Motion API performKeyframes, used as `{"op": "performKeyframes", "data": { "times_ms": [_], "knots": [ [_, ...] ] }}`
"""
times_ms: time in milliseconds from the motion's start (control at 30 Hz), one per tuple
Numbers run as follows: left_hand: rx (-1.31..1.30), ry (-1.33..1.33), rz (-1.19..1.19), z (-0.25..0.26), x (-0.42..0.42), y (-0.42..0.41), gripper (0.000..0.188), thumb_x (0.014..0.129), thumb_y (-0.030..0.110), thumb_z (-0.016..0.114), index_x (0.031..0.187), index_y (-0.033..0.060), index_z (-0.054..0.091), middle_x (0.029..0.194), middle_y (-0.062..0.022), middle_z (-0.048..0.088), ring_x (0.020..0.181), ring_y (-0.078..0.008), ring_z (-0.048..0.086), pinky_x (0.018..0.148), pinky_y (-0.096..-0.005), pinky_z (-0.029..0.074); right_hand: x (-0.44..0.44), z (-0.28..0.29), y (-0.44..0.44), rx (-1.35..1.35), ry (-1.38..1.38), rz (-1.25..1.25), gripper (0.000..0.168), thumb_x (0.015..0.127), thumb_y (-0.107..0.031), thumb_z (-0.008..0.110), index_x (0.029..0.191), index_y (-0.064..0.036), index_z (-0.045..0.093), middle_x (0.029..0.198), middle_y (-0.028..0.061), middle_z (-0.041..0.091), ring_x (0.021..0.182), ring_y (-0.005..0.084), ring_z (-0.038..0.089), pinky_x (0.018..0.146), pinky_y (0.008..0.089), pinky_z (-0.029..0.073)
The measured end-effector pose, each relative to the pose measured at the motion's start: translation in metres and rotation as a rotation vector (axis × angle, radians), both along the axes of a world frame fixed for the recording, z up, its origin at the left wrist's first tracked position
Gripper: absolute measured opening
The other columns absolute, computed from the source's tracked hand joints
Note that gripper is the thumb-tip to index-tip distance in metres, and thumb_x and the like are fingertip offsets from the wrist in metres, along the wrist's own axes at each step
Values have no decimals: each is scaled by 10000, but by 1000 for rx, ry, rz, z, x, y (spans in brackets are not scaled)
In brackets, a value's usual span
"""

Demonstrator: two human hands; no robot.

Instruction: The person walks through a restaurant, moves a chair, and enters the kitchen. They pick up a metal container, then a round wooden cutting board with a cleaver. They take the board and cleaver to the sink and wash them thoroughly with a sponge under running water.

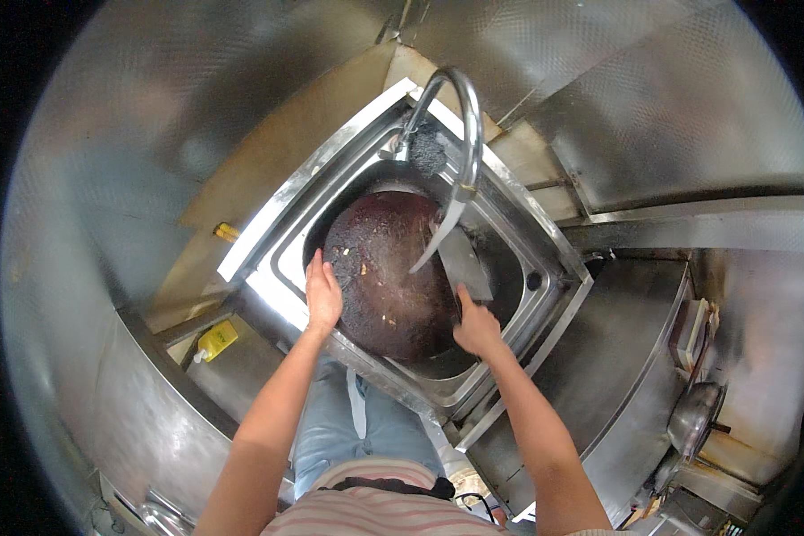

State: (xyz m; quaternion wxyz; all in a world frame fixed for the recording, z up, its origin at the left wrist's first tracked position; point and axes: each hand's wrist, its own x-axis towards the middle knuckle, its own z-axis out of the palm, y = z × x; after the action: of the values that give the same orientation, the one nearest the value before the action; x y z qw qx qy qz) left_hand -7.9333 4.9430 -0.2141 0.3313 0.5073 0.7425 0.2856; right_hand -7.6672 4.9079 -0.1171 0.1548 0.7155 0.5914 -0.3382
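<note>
A large round dark reddish-brown board or block (382,295) rests in a stainless steel sink (278,305), with small pale food scraps on its face. Water runs onto it from the curved faucet (470,127). My left hand (323,295) lies against the round piece's left edge, fingers extended. On the right side, my right hand (477,328) grips a cleaver (465,264) by its handle, index finger along the blade. The broad metal blade is at the round piece's right edge; whether they touch is unclear.
Dark steel wool (429,153) sits by the faucet's base. A yellow bottle (217,340) lies left of the sink. Metal counters (576,348) extend to the right, with a metal pan (693,419) beyond. Metal walls surround the sink.
</note>
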Motion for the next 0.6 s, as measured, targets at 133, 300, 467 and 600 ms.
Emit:
{"op": "performKeyframes", "data": {
  "times_ms": [133,300,467,600],
  "knots": [
    [348,156,-61,2,-1,5,346,893,51,409,1227,-26,458,1230,-230,487,1138,-363,473,985,-408,361,-11,15,-32,44,43,51,729,753,-174,582,1398,-85,254,878,233,622,800,405,612,716,494,491],
    [293,-64,-443,97,88,54,207,804,39,502,972,36,623,897,-191,638,882,-337,611,804,-409,471,-66,17,-70,-37,189,-159,760,753,-227,596,1374,18,232,913,311,605,848,457,602,773,496,472],
    [-71,-309,-558,77,126,118,283,897,232,437,1020,47,611,949,-166,650,959,-306,613,811,-375,472,-127,-30,-10,61,610,-348,813,795,-397,573,1375,26,190,923,294,608,663,375,624,640,435,497],
    [-31,-201,-494,74,98,109,307,894,249,441,1026,36,618,966,-174,650,957,-321,612,833,-387,464,-130,-35,29,-240,941,-453,685,821,-268,601,1344,-24,230,783,138,580,425,189,572,342,288,452]
  ]
}}
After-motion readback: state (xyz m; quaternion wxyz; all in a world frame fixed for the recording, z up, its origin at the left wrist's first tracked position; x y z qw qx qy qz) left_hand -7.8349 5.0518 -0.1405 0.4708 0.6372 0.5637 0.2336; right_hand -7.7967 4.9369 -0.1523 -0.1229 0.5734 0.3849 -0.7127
